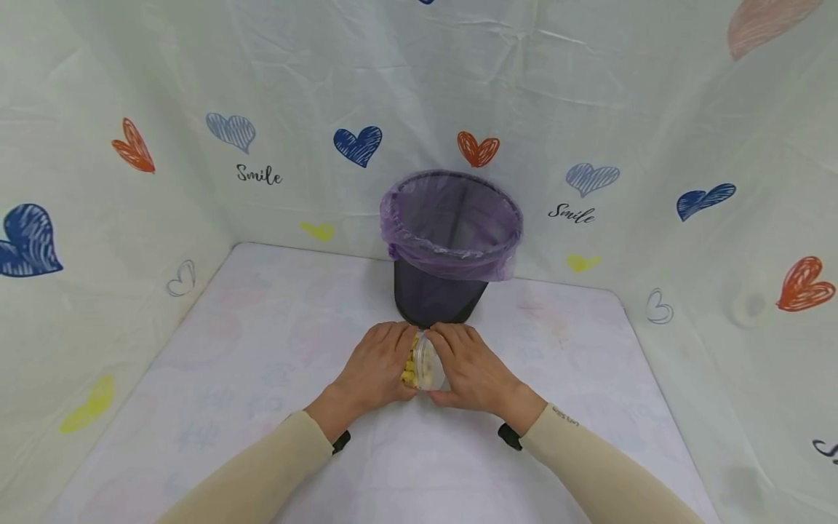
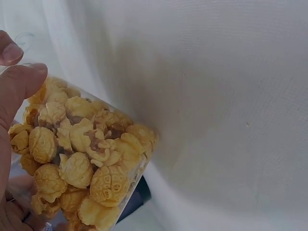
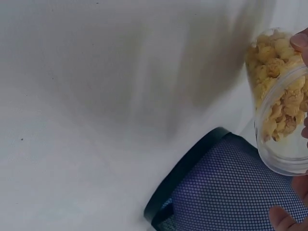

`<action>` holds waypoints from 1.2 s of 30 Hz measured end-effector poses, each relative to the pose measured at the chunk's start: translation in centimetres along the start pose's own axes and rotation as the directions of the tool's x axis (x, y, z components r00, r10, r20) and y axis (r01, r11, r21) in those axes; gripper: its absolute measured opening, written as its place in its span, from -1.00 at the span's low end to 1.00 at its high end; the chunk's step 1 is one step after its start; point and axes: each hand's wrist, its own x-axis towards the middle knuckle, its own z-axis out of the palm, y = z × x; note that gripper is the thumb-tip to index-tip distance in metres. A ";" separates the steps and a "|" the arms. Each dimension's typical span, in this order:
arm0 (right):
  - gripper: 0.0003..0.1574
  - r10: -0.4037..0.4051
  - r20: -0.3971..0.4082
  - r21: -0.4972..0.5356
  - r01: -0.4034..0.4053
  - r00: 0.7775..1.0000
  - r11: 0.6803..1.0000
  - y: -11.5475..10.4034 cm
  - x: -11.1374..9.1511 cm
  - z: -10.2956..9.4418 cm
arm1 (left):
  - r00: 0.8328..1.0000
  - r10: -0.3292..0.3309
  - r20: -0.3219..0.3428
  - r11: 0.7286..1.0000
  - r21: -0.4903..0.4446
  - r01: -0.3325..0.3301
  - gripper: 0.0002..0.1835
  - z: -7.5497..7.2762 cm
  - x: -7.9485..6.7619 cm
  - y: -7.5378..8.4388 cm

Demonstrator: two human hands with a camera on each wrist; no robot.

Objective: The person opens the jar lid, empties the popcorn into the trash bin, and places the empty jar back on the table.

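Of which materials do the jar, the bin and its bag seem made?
Jar: probably clear, smooth plastic; popcorn shows through its wall.
Bin: dark, matte mesh, perhaps metal; a fine grid shows.
Bag: likely thin purple plastic film, translucent and crinkled.

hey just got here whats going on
A person holds a clear, round-rimmed plastic jar of yellow popcorn on its side, the left hand around its body, the right hand at its rimmed end. The popcorn is inside the jar. Just beyond the hands, a black mesh bin with a purple plastic liner stands upright on the white table.
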 end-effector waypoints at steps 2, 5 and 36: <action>0.28 0.026 0.001 0.018 -0.026 1.000 0.999 0.0 0.0 0.0 | 1.000 -0.001 -0.004 1.000 0.001 0.001 0.16 0.0 0.0 0.0; 0.32 0.124 0.049 0.088 -0.128 0.991 0.988 -0.1 0.0 -0.2 | 1.000 -0.008 -0.015 1.000 0.001 0.008 0.17 -0.1 0.0 -0.1; 0.25 0.142 0.069 0.167 -0.152 0.987 0.974 -0.3 0.5 -0.3 | 0.999 -0.031 0.022 0.999 0.008 0.031 0.21 0.0 -0.1 -0.3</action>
